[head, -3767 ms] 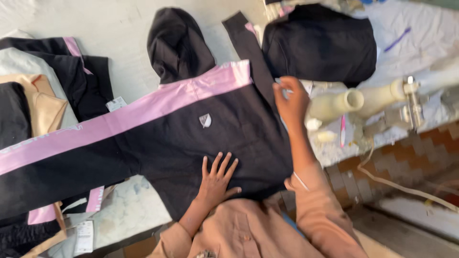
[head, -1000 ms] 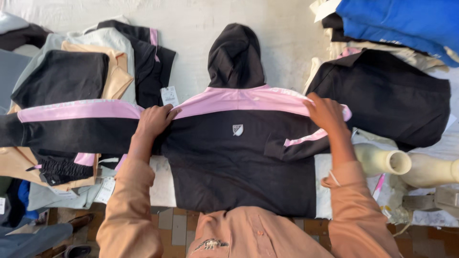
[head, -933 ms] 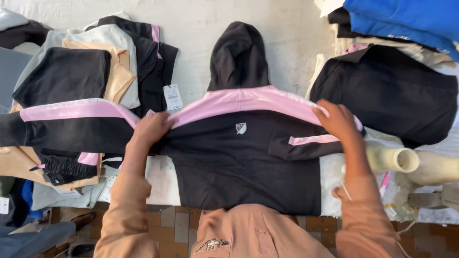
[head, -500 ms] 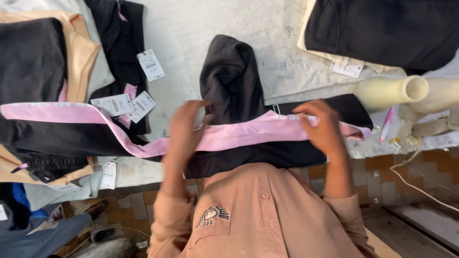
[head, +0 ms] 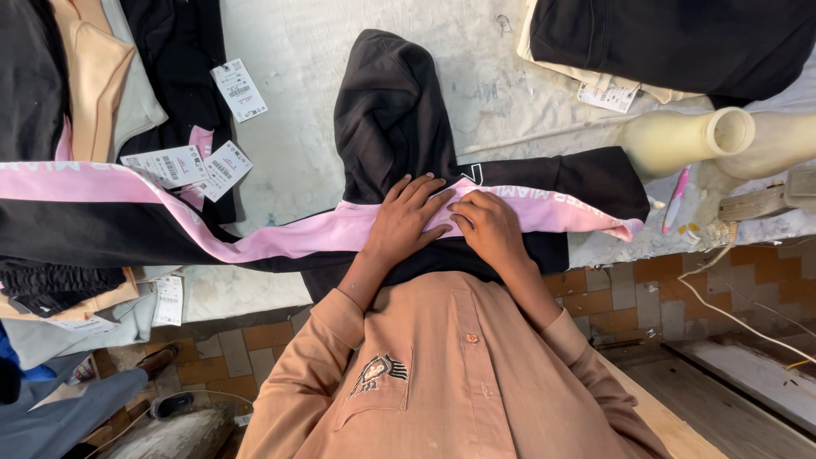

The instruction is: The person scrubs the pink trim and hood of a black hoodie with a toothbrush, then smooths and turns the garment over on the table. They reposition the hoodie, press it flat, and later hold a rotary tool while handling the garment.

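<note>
A black hooded jacket [head: 387, 115] with a pink band across chest and sleeves lies on the white table [head: 297, 93], its hood pointing away from me. The lower body is folded under near the table edge. My left hand [head: 406, 219] rests flat on the pink band at the middle, fingers spread. My right hand [head: 489, 225] presses flat beside it, touching the left fingertips. One sleeve [head: 102, 212] stretches far left; the other sleeve [head: 586, 191] lies folded across to the right.
Stacked black, beige and grey garments [head: 76, 76] with paper tags [head: 183, 161] lie at left. A dark folded garment [head: 671, 38] lies at top right. Cream plastic cones [head: 680, 140] and a pink pen [head: 676, 197] sit at right. Another person's shoe [head: 157, 361] shows on the floor below left.
The jacket's lower half was folded toward me. My hands moved from the shoulders inward and now meet at the middle of the pink band.
</note>
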`<state>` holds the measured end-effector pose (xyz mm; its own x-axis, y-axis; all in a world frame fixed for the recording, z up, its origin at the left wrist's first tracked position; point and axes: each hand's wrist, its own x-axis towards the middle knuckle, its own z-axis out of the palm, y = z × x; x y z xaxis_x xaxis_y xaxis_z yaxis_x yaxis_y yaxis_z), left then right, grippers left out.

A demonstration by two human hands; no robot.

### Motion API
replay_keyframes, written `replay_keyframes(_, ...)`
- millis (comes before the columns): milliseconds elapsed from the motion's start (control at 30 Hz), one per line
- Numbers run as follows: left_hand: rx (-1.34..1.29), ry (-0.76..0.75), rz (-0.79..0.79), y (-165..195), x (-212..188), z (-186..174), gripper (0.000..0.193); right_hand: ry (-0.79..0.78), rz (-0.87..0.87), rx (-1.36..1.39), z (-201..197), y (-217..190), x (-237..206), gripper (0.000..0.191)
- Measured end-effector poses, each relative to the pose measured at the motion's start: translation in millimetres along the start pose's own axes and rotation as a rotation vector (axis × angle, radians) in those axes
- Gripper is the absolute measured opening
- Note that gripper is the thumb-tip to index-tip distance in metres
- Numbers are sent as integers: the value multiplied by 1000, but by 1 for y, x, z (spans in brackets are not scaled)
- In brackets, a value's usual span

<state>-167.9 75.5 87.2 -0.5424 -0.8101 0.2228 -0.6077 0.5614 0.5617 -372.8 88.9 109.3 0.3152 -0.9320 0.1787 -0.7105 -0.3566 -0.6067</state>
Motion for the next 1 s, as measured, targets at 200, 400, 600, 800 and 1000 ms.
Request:
replay_keyframes(200,-2,28,4,-1,-2,1,62,3,27,-117,8,-4,3,10)
replay_keyframes(400,10,16,-17,-2,-2,0,62,-7,-107,-201,5,-11,7,16)
replay_keyframes(600,13,9,-19,-3,-1,-3,70,22,-129,-110,-5,-20,-6,17)
replay_keyframes(800,11,19,-4,2,0,-8,73,122,64,183,-23,6,-65,12)
replay_keyframes(1000,-122,178,-96,5,-5,-11,50,710,810,595,-47,126,-164,15)
